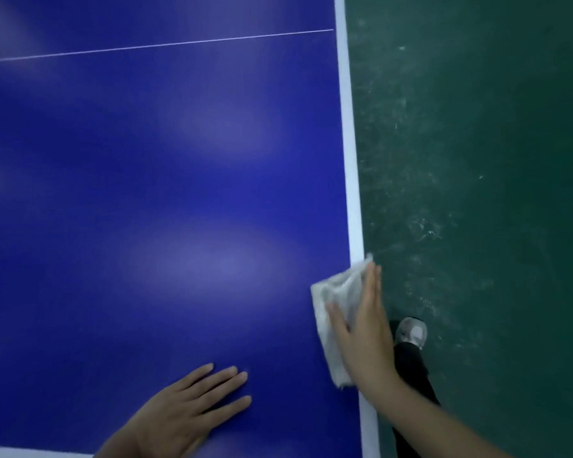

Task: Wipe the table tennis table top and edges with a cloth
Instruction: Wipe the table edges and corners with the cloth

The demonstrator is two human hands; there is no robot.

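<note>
Right hand (366,328) pressing cloth (336,302) on table (179,176) edge, left hand (186,414) flat

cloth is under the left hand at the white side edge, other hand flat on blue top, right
No: head view shows the cloth under the right hand at the white side edge; the left hand is flat on the blue top.

Pressing a crumpled whitish fabric cloth (336,312) onto the white right-hand border of the glossy blue table-tennis surface (179,193) with the right grip (364,328), straight fingers (372,285) along the very edge. Resting the left grip (186,414) flat on the blue, near the cloth yet apart. Standing on a scuffed dark green floor (477,160), with one grey-toed shoe (411,332) just beside the edge.
</note>
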